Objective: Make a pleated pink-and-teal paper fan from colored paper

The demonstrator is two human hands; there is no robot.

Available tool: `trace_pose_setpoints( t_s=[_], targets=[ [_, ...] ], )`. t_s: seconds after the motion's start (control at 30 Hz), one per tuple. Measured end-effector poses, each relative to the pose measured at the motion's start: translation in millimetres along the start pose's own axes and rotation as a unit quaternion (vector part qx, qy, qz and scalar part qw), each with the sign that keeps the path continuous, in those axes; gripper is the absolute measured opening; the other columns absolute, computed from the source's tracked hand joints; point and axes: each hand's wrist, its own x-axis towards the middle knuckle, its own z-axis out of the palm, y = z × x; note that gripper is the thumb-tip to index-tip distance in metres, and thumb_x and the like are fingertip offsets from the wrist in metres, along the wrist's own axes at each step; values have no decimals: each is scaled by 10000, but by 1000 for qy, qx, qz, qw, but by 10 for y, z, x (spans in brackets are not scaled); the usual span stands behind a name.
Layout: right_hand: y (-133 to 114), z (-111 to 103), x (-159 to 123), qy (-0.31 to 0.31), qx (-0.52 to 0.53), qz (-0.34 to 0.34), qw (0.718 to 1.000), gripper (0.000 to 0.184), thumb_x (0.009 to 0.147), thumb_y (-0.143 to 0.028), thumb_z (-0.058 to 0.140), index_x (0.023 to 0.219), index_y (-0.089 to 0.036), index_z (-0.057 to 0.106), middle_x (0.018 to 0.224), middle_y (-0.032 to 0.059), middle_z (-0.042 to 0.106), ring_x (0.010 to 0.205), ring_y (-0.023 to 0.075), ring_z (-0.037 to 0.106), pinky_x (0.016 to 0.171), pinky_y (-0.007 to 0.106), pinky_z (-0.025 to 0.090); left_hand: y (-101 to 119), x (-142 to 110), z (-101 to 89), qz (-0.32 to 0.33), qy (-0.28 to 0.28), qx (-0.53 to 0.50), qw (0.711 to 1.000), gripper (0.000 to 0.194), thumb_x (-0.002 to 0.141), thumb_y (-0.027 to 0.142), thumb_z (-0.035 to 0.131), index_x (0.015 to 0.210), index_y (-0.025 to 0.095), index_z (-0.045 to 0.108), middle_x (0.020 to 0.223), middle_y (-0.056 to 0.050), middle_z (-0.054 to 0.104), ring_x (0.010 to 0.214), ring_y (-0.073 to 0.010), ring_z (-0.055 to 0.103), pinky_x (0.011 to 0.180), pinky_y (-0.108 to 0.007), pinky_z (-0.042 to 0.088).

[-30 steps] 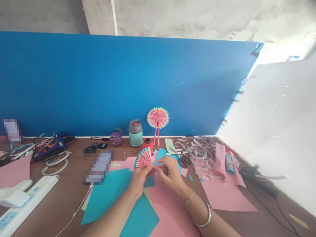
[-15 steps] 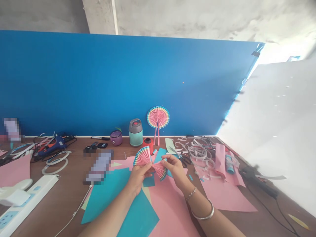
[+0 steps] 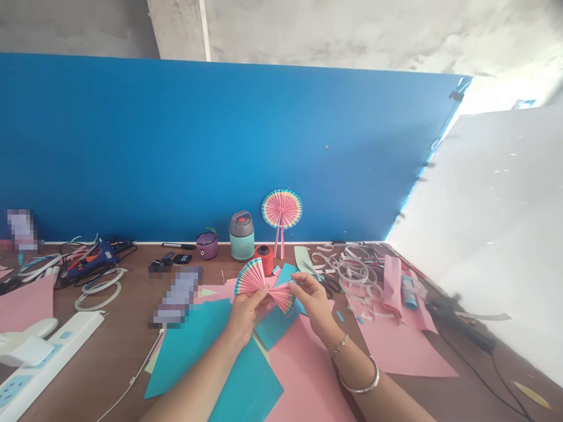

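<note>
A pleated paper fan [image 3: 250,278], pink with yellow and blue edge bands, is held above the desk, pinched at its middle so both ends spread like a bow. My left hand [image 3: 247,312] grips that middle between thumb and fingers. My right hand [image 3: 311,295] is closed on the right-hand edge of the fan, thumb and fingertips together. Under the hands lie teal paper [image 3: 193,346] and pink paper [image 3: 308,363]. A finished round paper fan [image 3: 282,209] with two pink strips as a handle leans on the blue panel behind.
A teal food jar [image 3: 242,237], a red spool [image 3: 264,259] and a purple pot [image 3: 206,245] stand at the back. White strip coils [image 3: 354,271] and scissors [image 3: 328,283] lie right. At left are a phone [image 3: 178,296], power strip [image 3: 53,357] and blue glue gun [image 3: 94,261].
The held fan has shifted slightly left and its right part has turned a little upward. Both hands keep their hold, and more of the blue paper beneath now shows.
</note>
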Motion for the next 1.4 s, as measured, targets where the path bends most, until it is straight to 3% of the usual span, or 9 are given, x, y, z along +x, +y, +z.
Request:
trace_pose_setpoints(
  t_s=[0.13, 0.23, 0.5, 0.7, 0.9, 1.03, 1.2, 1.33, 1.4],
  targets=[
    [-29, 20, -22, -68, 13, 33, 997, 460, 662, -359, 744, 1066, -227, 567, 972, 51, 603, 795, 178, 584, 610, 277, 488, 10, 30, -15, 17, 22, -31, 999, 366, 545, 398, 832, 772, 133, 724, 753, -67, 734, 713, -166, 680, 608, -216, 497],
    [-18, 35, -48, -111, 35, 68, 991, 453, 686, -333, 713, 1087, -240, 522, 887, 22, 597, 709, 154, 570, 522, 246, 464, 3, 42, -29, 27, 29, -44, 998, 362, 546, 389, 832, 785, 140, 722, 767, -55, 731, 716, -160, 680, 638, -218, 502],
    [-3, 78, -83, -101, 120, 132, 979, 377, 672, -199, 636, 1042, -218, 567, 914, 36, 589, 678, 130, 532, 477, 199, 396, -29, 15, -5, 32, 29, -52, 998, 352, 532, 374, 842, 765, 136, 727, 756, -55, 728, 751, -182, 686, 692, -242, 513],
    [32, 85, -61, -78, 170, 147, 971, 284, 638, -206, 648, 920, -194, 619, 804, 19, 588, 601, 115, 497, 474, 210, 395, -53, 19, -5, 42, 27, -53, 997, 320, 560, 347, 833, 770, 128, 733, 792, -57, 728, 724, -169, 680, 715, -249, 522],
    [33, 85, -59, -56, 149, 131, 978, 146, 650, -192, 654, 794, -197, 636, 724, -14, 566, 571, 94, 454, 496, 207, 389, -42, 3, 19, 44, 26, -60, 997, 312, 545, 348, 842, 744, 133, 735, 720, -40, 717, 682, -150, 671, 694, -236, 522],
    [40, 72, -58, -57, 116, 114, 985, 145, 676, -209, 648, 818, -187, 630, 763, -2, 582, 606, 102, 478, 530, 216, 402, -34, -1, 21, 41, 29, -67, 996, 325, 530, 355, 849, 739, 134, 735, 755, -47, 726, 697, -153, 675, 706, -238, 524],
    [30, 62, -79, -88, 62, 49, 993, 359, 729, -290, 643, 1071, -214, 562, 900, 42, 623, 758, 164, 567, 631, 270, 467, -32, 28, -12, 38, 34, -74, 996, 341, 543, 366, 843, 766, 132, 733, 728, -46, 725, 702, -148, 677, 681, -220, 520],
    [24, 62, -118, -97, -74, -37, 992, 577, 753, -283, 622, 1289, -263, 410, 1105, 75, 560, 831, 181, 566, 648, 303, 502, -30, 42, -21, 42, 31, -79, 996, 319, 556, 352, 839, 759, 133, 727, 749, -43, 728, 714, -145, 678, 714, -226, 525],
    [38, 55, -129, -89, -146, -95, 981, 588, 768, -257, 600, 1315, -271, 385, 1176, 83, 523, 883, 188, 556, 706, 325, 507, -30, 43, -20, 40, 29, -78, 996, 326, 562, 355, 836, 772, 131, 727, 758, -47, 728, 716, -147, 678, 715, -229, 527]
  ],
)
